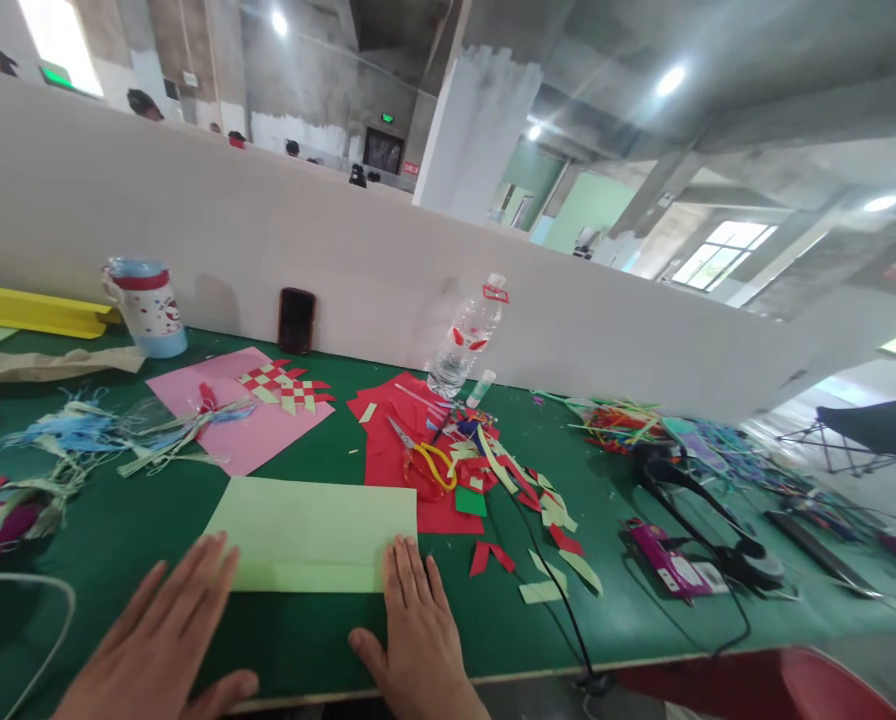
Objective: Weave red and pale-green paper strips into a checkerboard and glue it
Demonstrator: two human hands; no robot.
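Pressing flat, open left hand (167, 640) and right hand (418, 630), fingertips on folded pale-green paper (313, 530), gripping nothing.

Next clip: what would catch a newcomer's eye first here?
Both hands press flat on a folded pale green sheet at the near edge of the green table: the left hand at its left corner, the right hand at its right. Behind lie yellow-handled scissors on red paper, amid cut strips, and a red-and-green woven piece on a pink sheet.
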